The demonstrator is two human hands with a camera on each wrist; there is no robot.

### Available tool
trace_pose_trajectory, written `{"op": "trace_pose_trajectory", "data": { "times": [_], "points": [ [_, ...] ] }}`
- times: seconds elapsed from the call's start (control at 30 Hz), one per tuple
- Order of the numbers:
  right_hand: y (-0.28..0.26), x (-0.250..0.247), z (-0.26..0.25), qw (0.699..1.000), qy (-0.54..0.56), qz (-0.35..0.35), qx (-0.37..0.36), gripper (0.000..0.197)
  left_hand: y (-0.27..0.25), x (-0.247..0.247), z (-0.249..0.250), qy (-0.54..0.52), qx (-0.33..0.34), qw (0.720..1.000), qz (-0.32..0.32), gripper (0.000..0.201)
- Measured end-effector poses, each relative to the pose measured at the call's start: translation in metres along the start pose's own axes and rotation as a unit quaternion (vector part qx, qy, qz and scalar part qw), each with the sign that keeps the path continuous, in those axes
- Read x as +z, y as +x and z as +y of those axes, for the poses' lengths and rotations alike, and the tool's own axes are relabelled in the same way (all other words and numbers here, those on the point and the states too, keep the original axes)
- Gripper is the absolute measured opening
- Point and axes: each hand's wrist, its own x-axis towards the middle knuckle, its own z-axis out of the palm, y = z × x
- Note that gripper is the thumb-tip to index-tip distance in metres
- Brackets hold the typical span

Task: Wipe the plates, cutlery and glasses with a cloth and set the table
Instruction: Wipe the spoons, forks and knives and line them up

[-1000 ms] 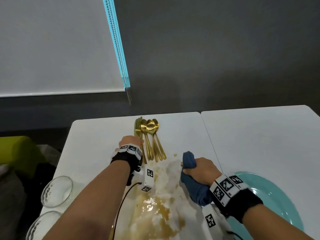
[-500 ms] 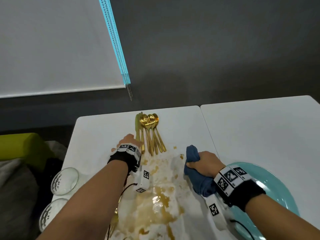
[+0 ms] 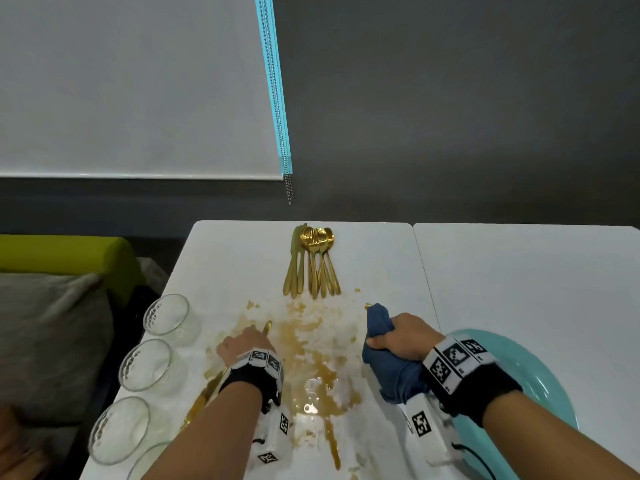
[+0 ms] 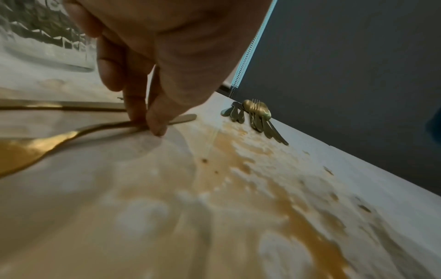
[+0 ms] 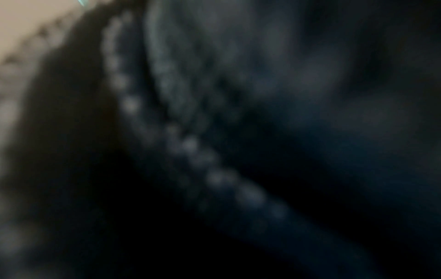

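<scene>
Gold-coloured metal, bright and thin-handled: that was the spoon (image 4: pixel 35 149) our left hand (image 3: pixel 242 344) had hold of, thumb and fingertips (image 4: pixel 155 124) pinching its handle low against the white table (image 3: pixel 519 271), its bowl toward the near side and a second gold piece lying just beside it. It lay at the left edge of a wide brown spill (image 3: pixel 311 358) smeared across the tabletop. At the far side of the same table we saw the rest of the gold cutlery (image 3: pixel 313 265) in a tight fan, spoon bowls and fork tines pointing away from us. Our right hand (image 3: pixel 398 337) was clenched round a bunched dark blue cloth (image 3: pixel 391 368), right of the spill; the right wrist view was dark and blurred by fabric. A light blue plate (image 3: pixel 540 375) sat under that forearm. Three clear faceted glasses (image 3: pixel 145 365) stood in a row along the left edge, with the rim of a fourth at the near edge.
</scene>
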Motion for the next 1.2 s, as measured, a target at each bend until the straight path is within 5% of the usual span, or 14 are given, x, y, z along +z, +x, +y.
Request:
{"op": "trace_pose_trajectory", "data": {
  "times": [0.17, 0.3, 0.43, 0.57, 0.67, 0.8, 1.03, 1.13, 1.2],
  "points": [
    [0.000, 0.014, 0.010, 0.996, 0.067, -0.044, 0.026, 0.054, 0.007, -0.001, 0.005, -0.034, 0.018, 0.998, -0.051, 0.023],
    [0.001, 0.021, 0.005, 0.989, 0.132, -0.065, 0.020, 0.058, -0.001, -0.020, 0.021, -0.087, 0.100, 0.989, -0.064, 0.016],
    [-0.001, 0.024, -0.016, 0.983, 0.173, -0.059, -0.013, 0.053, -0.019, -0.046, 0.043, -0.194, 0.177, 0.962, -0.081, 0.027],
    [-0.001, 0.031, -0.031, 0.992, 0.103, -0.046, -0.048, 0.047, -0.034, -0.062, 0.061, -0.279, 0.231, 0.927, -0.097, 0.029],
    [-0.001, 0.037, -0.033, 0.998, 0.028, -0.015, -0.048, 0.042, -0.038, -0.069, 0.071, -0.343, 0.239, 0.899, -0.129, 0.033],
    [-0.002, 0.036, -0.026, 0.999, -0.038, 0.006, -0.021, 0.032, -0.038, -0.074, 0.078, -0.342, 0.232, 0.898, -0.152, 0.030],
    [-0.009, 0.022, -0.009, 0.998, -0.007, 0.001, 0.056, 0.065, -0.042, -0.081, 0.092, -0.293, 0.243, 0.910, -0.165, 0.042],
    [-0.014, 0.014, 0.002, 0.997, 0.054, -0.008, 0.052, 0.057, -0.032, -0.087, 0.093, -0.300, 0.209, 0.919, -0.147, 0.043],
    [-0.014, 0.006, 0.006, 0.997, 0.068, 0.017, 0.042, 0.049, -0.024, -0.088, 0.096, -0.352, 0.235, 0.892, -0.159, 0.040]
  ]
}}
